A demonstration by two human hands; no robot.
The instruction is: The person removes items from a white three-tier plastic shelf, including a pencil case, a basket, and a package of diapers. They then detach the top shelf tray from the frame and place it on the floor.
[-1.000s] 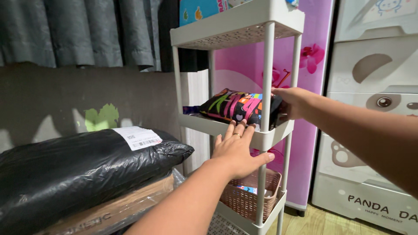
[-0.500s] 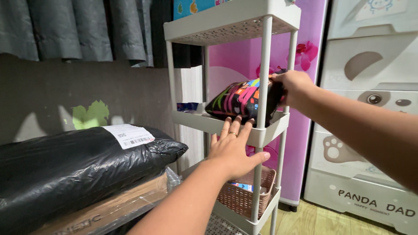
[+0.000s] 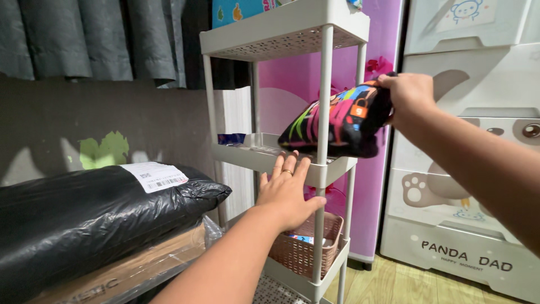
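The right hand (image 3: 409,95) is clamped on the pouch (image 3: 337,121), which a second ago lay deep on the middle shelf (image 3: 264,160) and now hangs tilted over the shelf's right edge, nearly free of the rack (image 3: 324,67). The left hand (image 3: 289,191), fingers spread, still braces the shelf's front rim. A post crosses the pouch; the cabinet (image 3: 472,186) stands near on the right.

Home bedroom: curtains (image 3: 101,39), cartoon drawers (image 3: 472,141)
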